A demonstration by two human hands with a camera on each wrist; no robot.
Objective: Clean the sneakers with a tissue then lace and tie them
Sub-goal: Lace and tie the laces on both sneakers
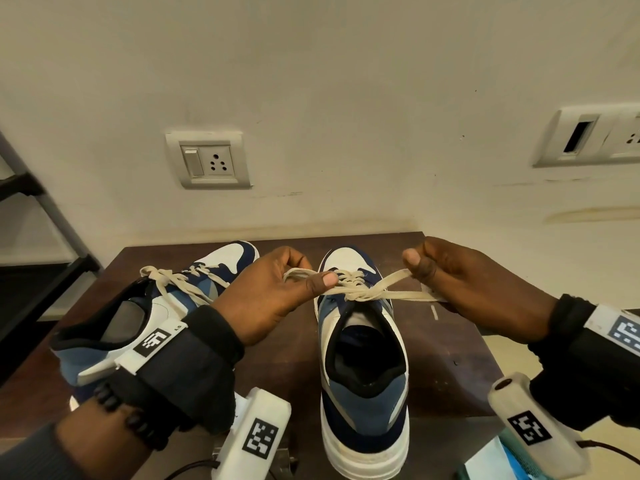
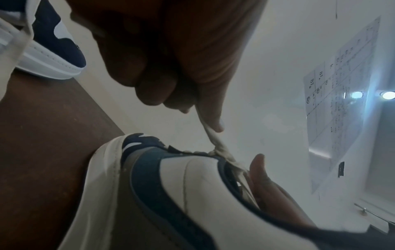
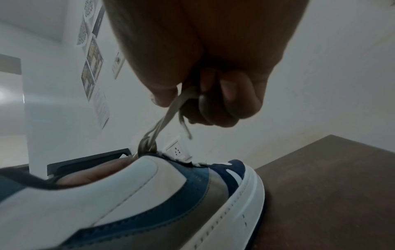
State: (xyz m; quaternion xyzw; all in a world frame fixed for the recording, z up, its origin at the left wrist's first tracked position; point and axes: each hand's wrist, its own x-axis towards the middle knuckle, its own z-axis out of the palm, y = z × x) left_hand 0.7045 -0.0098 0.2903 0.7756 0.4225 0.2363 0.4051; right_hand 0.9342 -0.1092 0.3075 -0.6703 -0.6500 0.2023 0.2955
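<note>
Already most of the work looks done. Largest in view, the dark wooden bench (image 1: 433, 341) stands against a wall and carries both sneakers. The left sneaker (image 1: 145, 320) lies at an angle behind the left wrist, laced, with its cream lace ends loose on top; whether it is properly tied I cannot tell. The right sneaker (image 1: 363, 393) sits upright, heel toward the camera, fully laced. Over its tongue the knot (image 1: 358, 293) is forming. The left hand (image 1: 277, 299) pinches a loop of the lace (image 1: 394, 277) between thumb and curled fingers, and the right hand (image 1: 481, 289) is clamped on the opposite loop, the two set apart with the lace taut between them. Judging by this, cleaning and lacing are finished, and cinching this bow remains.
</note>
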